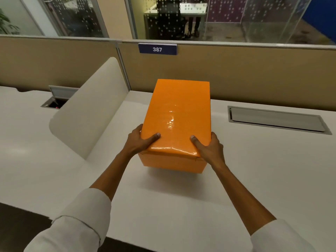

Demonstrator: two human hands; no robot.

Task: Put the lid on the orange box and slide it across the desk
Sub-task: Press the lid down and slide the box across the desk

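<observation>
A broad off-white desk [236,170] is filling most of the view, and the glossy orange rectangular box [172,160] is sitting on it near the middle, its long side running away from the person. To the left of the box, a rounded cream divider panel [87,113] is standing on the desk and leaning across it, and further left a small metal cable hatch [54,99] is standing open. Behind the box, a tan fabric partition wall [254,75] is running the width of the desk, with glass office walls and a dark chair showing beyond it. To the right of the box, a long grey metal cable flap [276,120] is lying closed and flush in the surface.

The shiny orange lid [178,113] is sitting on the box, covering its top. The left hand [140,140] is gripping the lid's near left corner, thumb on top and fingers wrapped down the side. The right hand [209,148] is gripping the near right corner the same way. Both white shirt sleeves [81,220] are rolled back on the forearms.

Above the box, a dark blue plate [157,49] on the partition is reading "387".
</observation>
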